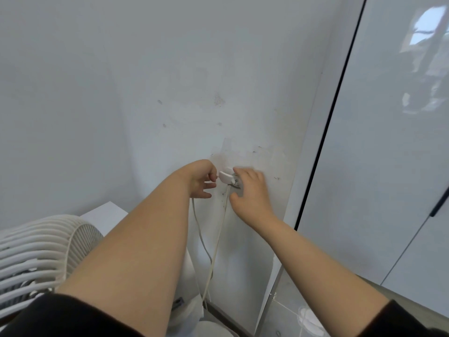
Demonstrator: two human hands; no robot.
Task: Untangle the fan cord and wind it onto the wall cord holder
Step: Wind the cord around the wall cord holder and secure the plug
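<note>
Just below the middle of the frame, the holder (236, 183) on the wall (145, 93) is mostly hidden. Only a small grey bit shows between the two hands, so its shape is hard to make out. A white block (225, 177) sits against it on its left. It may be the plug or part of the holder; I cannot tell which.

The left hand (200, 180) has its fingers curled, and its fingertips pinch the left end of that block. The cord (216, 244) shows as two pale strands. One drops from under the left hand, the other from the holder. They cross lower down and disappear behind the left forearm near the floor.

The right hand (251, 190) is blurred. Its fingers reach over the holder with the thumb spread below, but whether it grips anything cannot be told.

The fan (41, 249) sits at lower left, its ribbed grille cut off by the frame edge and partly covered by the arm. A white box (107, 215) peeks out behind it. A glossy cabinet door (388, 166) fills the right side.
</note>
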